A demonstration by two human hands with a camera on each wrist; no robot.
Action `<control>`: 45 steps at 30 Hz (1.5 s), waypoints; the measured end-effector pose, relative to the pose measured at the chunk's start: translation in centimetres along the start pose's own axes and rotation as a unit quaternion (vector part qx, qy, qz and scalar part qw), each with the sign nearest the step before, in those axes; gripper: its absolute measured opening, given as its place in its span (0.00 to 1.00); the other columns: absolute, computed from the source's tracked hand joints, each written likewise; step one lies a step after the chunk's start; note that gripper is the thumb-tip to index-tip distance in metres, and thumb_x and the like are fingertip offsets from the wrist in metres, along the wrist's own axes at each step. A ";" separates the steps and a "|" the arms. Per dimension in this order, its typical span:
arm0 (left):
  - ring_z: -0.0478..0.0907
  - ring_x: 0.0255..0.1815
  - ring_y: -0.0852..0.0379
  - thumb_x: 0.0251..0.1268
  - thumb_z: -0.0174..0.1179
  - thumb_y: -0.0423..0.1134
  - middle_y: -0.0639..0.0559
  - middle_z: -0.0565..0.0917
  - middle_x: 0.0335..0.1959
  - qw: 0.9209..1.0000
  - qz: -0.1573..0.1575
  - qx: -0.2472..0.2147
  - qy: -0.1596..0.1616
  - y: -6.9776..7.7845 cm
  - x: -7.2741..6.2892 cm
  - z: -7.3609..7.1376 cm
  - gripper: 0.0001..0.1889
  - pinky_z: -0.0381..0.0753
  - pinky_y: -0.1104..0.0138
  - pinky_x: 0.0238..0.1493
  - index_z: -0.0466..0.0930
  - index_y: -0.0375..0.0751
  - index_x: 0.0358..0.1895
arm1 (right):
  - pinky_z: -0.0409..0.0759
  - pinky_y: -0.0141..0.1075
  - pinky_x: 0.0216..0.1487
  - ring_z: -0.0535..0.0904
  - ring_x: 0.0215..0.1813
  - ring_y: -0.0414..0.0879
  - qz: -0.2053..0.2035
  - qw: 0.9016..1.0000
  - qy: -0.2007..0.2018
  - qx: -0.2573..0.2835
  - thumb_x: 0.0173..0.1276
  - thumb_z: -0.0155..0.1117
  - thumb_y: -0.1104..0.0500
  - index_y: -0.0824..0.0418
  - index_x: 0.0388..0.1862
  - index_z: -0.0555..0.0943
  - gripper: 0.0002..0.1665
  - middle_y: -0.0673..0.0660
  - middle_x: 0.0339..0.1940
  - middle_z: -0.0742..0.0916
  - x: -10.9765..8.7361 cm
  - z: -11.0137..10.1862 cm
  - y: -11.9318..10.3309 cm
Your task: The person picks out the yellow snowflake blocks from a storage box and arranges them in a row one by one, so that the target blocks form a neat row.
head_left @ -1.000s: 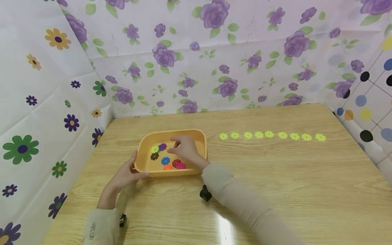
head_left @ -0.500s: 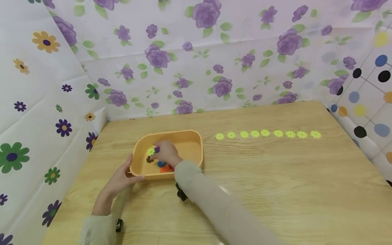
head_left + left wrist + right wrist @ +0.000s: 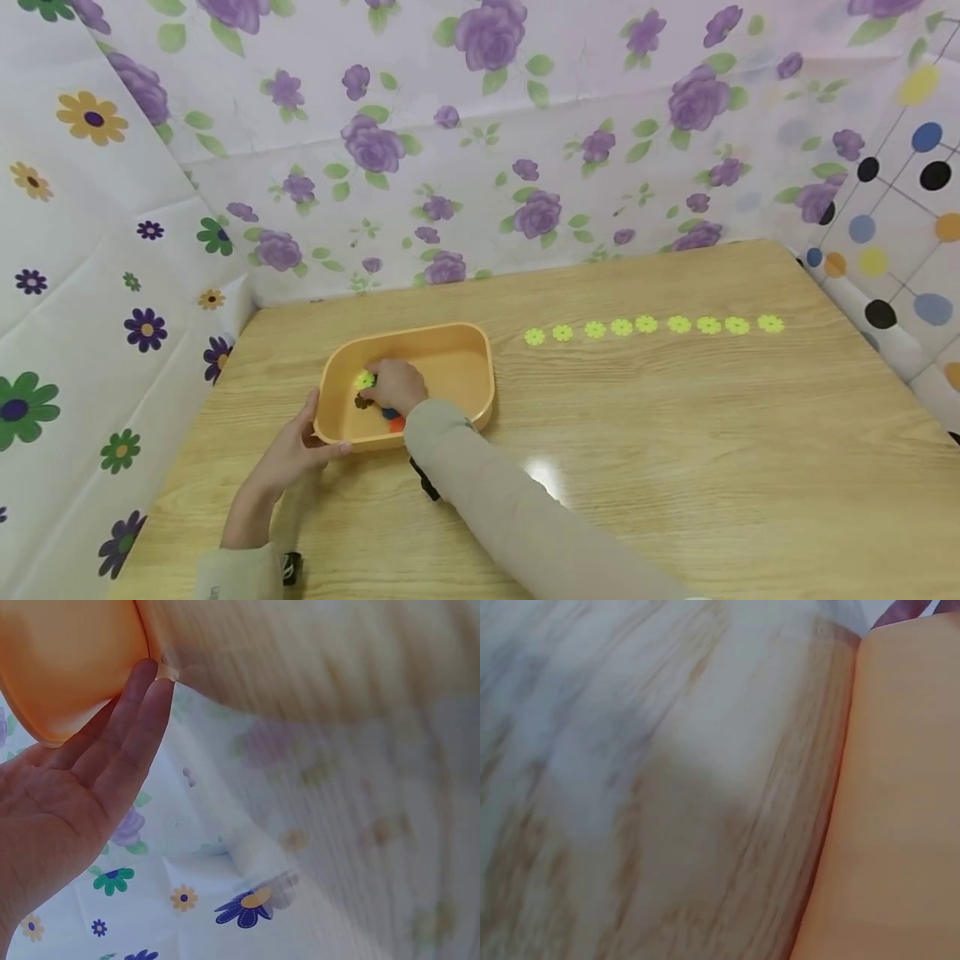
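A yellow-orange plastic basin stands on the table. My left hand holds its near left corner, thumb along the front wall and fingers against the side; the left wrist view shows those fingers against the orange wall. Inside the basin is my right hand, its thumb and forefinger apart at the edge of a yellow-green flower-shaped plastic disc. Beside that disc lie a brown one, a blue one and an orange-red one, partly covered by the right hand.
On the wooden table, right of the basin, several yellow-green flower discs lie in a row. Flower-printed sheeting rises behind and to the left, and a dotted sheet on the right.
My right hand has moved left and down inside the basin, to the yellow-green disc. My left hand keeps its hold on the corner. The head view has shifted slightly.
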State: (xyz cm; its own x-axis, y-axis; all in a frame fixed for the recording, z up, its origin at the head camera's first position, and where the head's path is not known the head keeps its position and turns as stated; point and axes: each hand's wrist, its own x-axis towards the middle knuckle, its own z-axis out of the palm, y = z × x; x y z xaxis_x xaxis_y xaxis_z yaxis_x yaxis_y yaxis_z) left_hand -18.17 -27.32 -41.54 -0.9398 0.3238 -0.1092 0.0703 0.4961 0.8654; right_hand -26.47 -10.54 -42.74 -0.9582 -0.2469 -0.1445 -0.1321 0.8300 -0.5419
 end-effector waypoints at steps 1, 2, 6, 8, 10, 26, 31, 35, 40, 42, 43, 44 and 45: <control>0.79 0.38 0.53 0.54 0.65 0.35 0.24 0.62 0.61 1.000 0.004 0.002 0.000 0.0 0.1 0.0 0.53 0.76 0.69 0.33 0.28 0.37 0.71 | 0.75 0.32 0.36 0.77 0.48 0.42 0.006 1.000 0.007 -0.006 0.58 0.63 0.42 0.36 0.59 0.73 0.28 0.41 0.55 0.79 0.1 0.0 0.1; 0.79 0.39 0.52 0.54 0.65 0.36 0.24 0.62 0.61 1.000 0.008 0.005 0.000 0.1 0.3 0.1 0.53 0.76 0.69 0.34 0.29 0.37 0.71 | 0.75 0.32 0.34 0.78 0.46 0.42 0.010 1.000 0.014 -0.012 0.58 0.63 0.41 0.35 0.59 0.73 0.27 0.41 0.54 0.79 0.2 -0.1 0.1; 0.77 0.43 0.47 0.54 0.65 0.37 0.26 0.56 0.65 1.000 0.014 0.013 -0.002 0.4 0.6 0.1 0.53 0.75 0.70 0.38 0.29 0.36 0.71 | 0.76 0.33 0.34 0.78 0.44 0.40 0.011 0.999 0.020 -0.036 0.58 0.63 0.41 0.34 0.57 0.75 0.26 0.41 0.52 0.81 0.5 -0.2 0.3; 0.76 0.44 0.45 0.54 0.65 0.37 0.27 0.51 0.67 1.000 0.013 0.016 -0.001 0.4 0.6 0.0 0.53 0.75 0.71 0.38 0.29 0.36 0.71 | 0.76 0.32 0.34 0.78 0.44 0.39 0.003 0.999 0.017 -0.047 0.58 0.63 0.41 0.35 0.57 0.75 0.25 0.40 0.51 0.81 0.6 -0.1 0.3; 0.76 0.45 0.44 0.54 0.65 0.37 0.28 0.45 0.69 1.000 0.011 0.020 0.000 0.3 0.4 0.0 0.53 0.75 0.71 0.39 0.29 0.35 0.71 | 0.75 0.31 0.35 0.78 0.44 0.38 -0.009 0.998 0.017 -0.062 0.58 0.63 0.41 0.35 0.56 0.76 0.25 0.39 0.50 0.82 0.5 0.0 0.2; 0.77 0.42 0.48 0.54 0.65 0.35 0.25 0.54 0.65 1.000 0.005 0.004 0.005 -0.1 -0.4 0.2 0.54 0.76 0.70 0.38 0.29 0.37 0.71 | 0.74 0.28 0.28 0.77 0.35 0.35 0.019 0.998 0.031 -0.043 0.53 0.69 0.44 0.34 0.47 0.81 0.20 0.38 0.43 0.83 0.9 1.6 0.2; 0.77 0.43 0.47 0.53 0.65 0.35 0.25 0.53 0.66 1.000 0.005 0.006 0.006 0.0 -0.2 0.1 0.54 0.75 0.70 0.38 0.29 0.36 0.71 | 0.72 0.29 0.26 0.75 0.34 0.36 0.029 0.999 0.037 -0.025 0.52 0.70 0.46 0.35 0.46 0.82 0.20 0.40 0.41 0.83 1.0 1.2 0.1; 0.77 0.43 0.49 0.53 0.66 0.36 0.25 0.53 0.66 1.000 0.003 0.014 0.009 0.0 -0.2 0.2 0.54 0.75 0.70 0.38 0.30 0.35 0.71 | 0.71 0.29 0.26 0.74 0.34 0.36 0.033 0.999 0.034 -0.024 0.51 0.71 0.46 0.36 0.46 0.82 0.20 0.41 0.40 0.83 1.0 1.1 0.1; 0.76 0.43 0.46 0.53 0.66 0.36 0.26 0.52 0.66 1.000 0.002 0.018 0.013 0.0 -0.4 0.1 0.54 0.75 0.70 0.37 0.30 0.34 0.71 | 0.74 0.30 0.31 0.77 0.39 0.37 0.021 0.999 0.035 -0.028 0.50 0.72 0.47 0.38 0.46 0.83 0.21 0.41 0.41 0.84 1.0 1.2 0.0; 0.76 0.45 0.43 0.53 0.66 0.36 0.26 0.50 0.67 1.000 0.003 0.021 0.014 0.0 -0.3 0.1 0.54 0.75 0.71 0.39 0.30 0.33 0.70 | 0.75 0.29 0.31 0.77 0.38 0.37 0.009 0.999 0.039 -0.036 0.50 0.72 0.46 0.41 0.44 0.84 0.19 0.41 0.39 0.84 1.0 1.2 -0.1; 0.75 0.46 0.43 0.53 0.66 0.37 0.27 0.48 0.68 1.000 0.003 0.022 0.014 0.0 -0.3 0.1 0.54 0.74 0.72 0.40 0.30 0.33 0.70 | 0.75 0.29 0.31 0.77 0.37 0.37 0.003 0.998 0.042 -0.038 0.50 0.72 0.46 0.43 0.43 0.84 0.19 0.42 0.37 0.84 1.0 1.2 -0.1; 0.75 0.47 0.42 0.53 0.66 0.37 0.27 0.46 0.68 1.000 0.004 0.024 0.014 0.0 -0.2 0.1 0.54 0.74 0.73 0.41 0.30 0.33 0.70 | 0.74 0.29 0.30 0.77 0.36 0.37 -0.003 0.998 0.047 -0.038 0.50 0.72 0.46 0.44 0.43 0.84 0.18 0.42 0.35 0.84 1.0 1.2 -0.1; 0.75 0.47 0.41 0.53 0.66 0.37 0.27 0.46 0.68 1.000 0.005 0.025 0.014 0.1 -0.2 0.0 0.54 0.74 0.73 0.41 0.30 0.33 0.70 | 0.74 0.29 0.29 0.77 0.34 0.37 -0.008 0.998 0.054 -0.035 0.50 0.72 0.46 0.46 0.42 0.85 0.18 0.43 0.34 0.84 1.0 1.2 -0.1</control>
State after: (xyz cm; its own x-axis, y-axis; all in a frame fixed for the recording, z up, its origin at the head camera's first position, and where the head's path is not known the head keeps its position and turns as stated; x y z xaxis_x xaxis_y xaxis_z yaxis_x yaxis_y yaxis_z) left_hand -18.00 -27.33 -41.49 -0.9479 0.3065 -0.0872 0.0953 0.5338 0.8402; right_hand -27.13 -11.49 -43.78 -0.9772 -0.2075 -0.0449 -0.1605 0.8604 -0.4837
